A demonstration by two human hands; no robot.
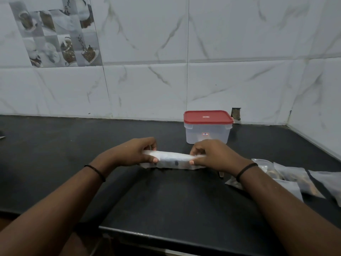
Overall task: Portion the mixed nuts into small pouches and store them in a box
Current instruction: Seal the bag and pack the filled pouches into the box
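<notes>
A frosted plastic pouch [174, 160] with dark nuts showing through stands on the black counter [166, 196] in the middle. My left hand [137, 151] pinches its left top edge and my right hand [212, 154] pinches its right top edge, thumbs toward me. Behind the right hand stands a translucent box [207, 133] with its red lid [207, 117] on. Several filled pouches [295, 180] lie flat at the right, partly hidden by my right forearm.
A tiled wall rises behind the counter and turns a corner at the far right. The counter's front edge [147, 235] steps back on the left near my left forearm. A small pale object [2, 137] shows at the far left edge.
</notes>
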